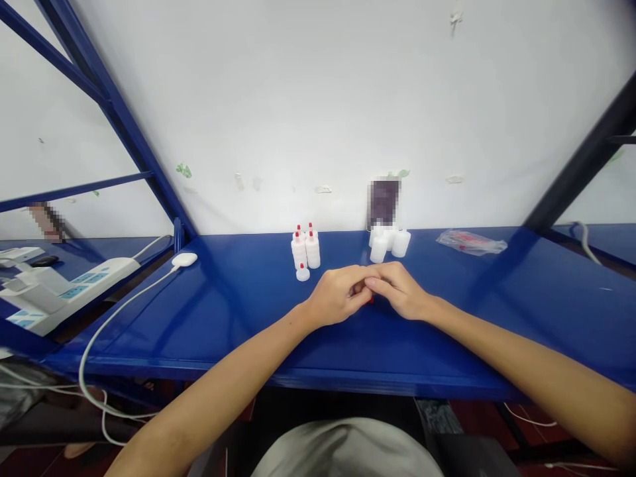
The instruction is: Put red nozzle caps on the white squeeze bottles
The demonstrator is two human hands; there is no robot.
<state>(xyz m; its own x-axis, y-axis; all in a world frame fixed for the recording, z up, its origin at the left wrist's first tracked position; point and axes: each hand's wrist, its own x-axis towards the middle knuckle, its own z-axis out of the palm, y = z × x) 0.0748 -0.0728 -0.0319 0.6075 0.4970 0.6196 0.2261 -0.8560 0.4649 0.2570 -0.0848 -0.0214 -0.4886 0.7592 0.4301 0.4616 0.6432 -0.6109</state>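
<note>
Blue table [209, 318], white wall [298, 99] behind. Left hand [340, 291] and right hand [400, 291] meet over it, fingers curled and touching, likely to steady something small. Red piece [369, 301] shows just beneath; fingers hide the grip, can't tell what's held. Beyond, leftward: short cap [303, 273], then red-tipped bottles [313, 255] grouped upright, probably for tidiness. Beyond, rightward: white containers [379, 250].

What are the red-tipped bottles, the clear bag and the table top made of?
Red-tipped bottles: probably plastic, semi-matte white, from their milky walls. Clear bag: likely thin plastic film, glossy, as it wrinkles and shines. Table top: glossy blue, perhaps painted metal; its reflections show only the finish.
</note>
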